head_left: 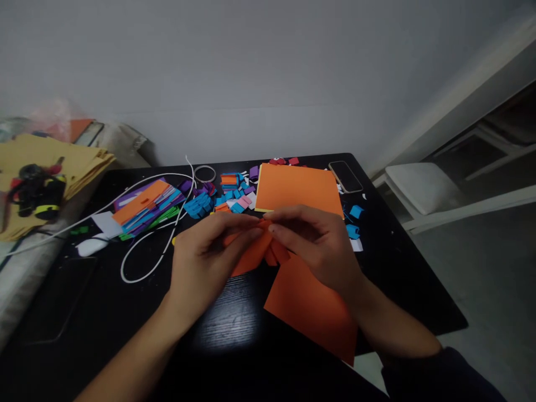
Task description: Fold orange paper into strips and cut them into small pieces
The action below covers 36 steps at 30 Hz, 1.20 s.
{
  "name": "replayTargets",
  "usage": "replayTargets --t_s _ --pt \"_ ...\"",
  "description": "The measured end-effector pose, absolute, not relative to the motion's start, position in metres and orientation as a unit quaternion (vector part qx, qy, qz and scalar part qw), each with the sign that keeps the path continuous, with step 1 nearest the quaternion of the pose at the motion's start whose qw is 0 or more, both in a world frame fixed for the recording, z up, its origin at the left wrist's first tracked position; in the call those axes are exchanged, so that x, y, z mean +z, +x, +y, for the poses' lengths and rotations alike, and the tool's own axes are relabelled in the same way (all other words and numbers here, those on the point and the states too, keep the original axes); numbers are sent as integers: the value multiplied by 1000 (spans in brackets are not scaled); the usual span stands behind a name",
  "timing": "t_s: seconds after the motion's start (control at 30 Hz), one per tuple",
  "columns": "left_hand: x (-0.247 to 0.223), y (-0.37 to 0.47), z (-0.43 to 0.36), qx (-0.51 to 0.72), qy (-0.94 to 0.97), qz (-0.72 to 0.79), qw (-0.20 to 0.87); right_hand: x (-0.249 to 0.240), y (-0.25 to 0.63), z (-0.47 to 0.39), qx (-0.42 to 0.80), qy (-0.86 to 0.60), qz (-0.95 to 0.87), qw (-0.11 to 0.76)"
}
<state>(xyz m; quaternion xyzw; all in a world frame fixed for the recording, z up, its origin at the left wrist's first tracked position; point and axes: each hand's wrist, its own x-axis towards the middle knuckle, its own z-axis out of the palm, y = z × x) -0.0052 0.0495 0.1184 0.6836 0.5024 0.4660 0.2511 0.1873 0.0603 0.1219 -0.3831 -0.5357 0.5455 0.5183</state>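
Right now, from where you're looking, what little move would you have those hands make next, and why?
I'd probably have the left hand and right hand gently pinch the upper part of the orange paper to firm it up. Their fingertips already meet close together there, while loose orange flaps spread below.

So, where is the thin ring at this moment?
In the head view, the ring lies near the back edge of the black table, left of centre, just right of the white cable.
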Motion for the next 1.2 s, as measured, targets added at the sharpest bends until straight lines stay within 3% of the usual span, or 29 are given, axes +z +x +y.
replayTargets --t_s 0.5,1.2 --pt "122 -6 53 500 622 508 326 122 193 64 594 -355 -526 494" --pt "121 -12 52 454 720 486 198 120 190 61 515 -380 -562 524"
